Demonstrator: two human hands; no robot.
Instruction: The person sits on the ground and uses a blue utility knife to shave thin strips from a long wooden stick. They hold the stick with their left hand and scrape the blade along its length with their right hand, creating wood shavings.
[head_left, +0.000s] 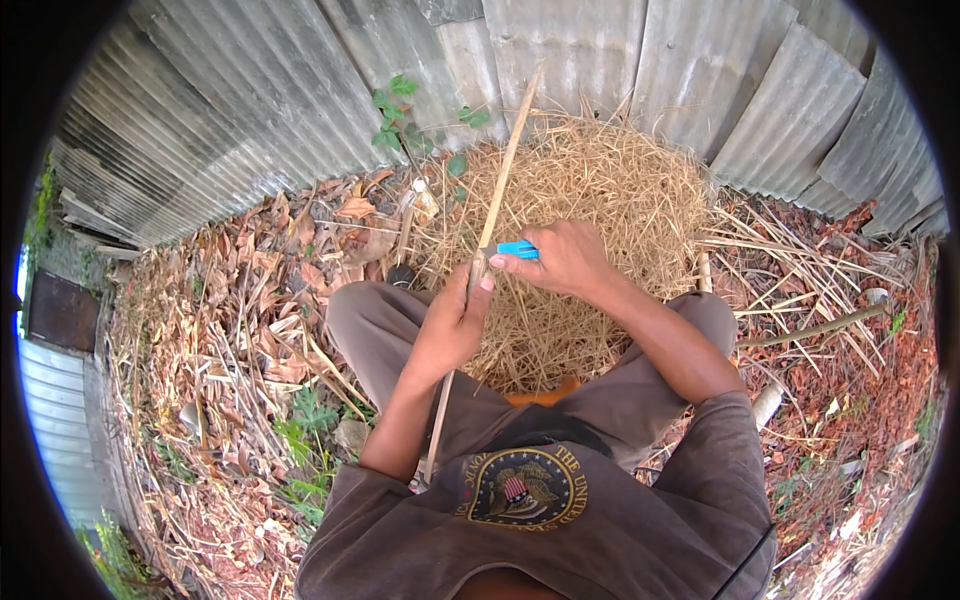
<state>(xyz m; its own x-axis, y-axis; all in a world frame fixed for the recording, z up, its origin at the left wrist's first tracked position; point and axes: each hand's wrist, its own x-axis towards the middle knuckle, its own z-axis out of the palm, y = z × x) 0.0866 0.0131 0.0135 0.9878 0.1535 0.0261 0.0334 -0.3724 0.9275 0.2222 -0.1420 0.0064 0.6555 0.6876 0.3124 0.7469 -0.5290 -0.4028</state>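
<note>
A long, thin strip of wood or bamboo [508, 165] slants from near my lap up toward the metal fence. My left hand [450, 325] is closed around its middle, thumb pointing up along it. In my right hand [565, 255] is a knife with a bright blue handle [517, 249], gripped with the thumb near the strip. Its short blade meets the strip just above my left thumb; the exact edge contact is too small to tell. Above the knife the strip looks pale, while the stretch below my left hand is greyer.
A heap of straw-like shavings [610, 180] lies in front of me and between my knees. Corrugated metal sheets [560, 55] form a fence behind it. Dry leaves [290, 250] cover the ground at left. Loose thin sticks [790, 250] lie at right, near a thicker stick [820, 328].
</note>
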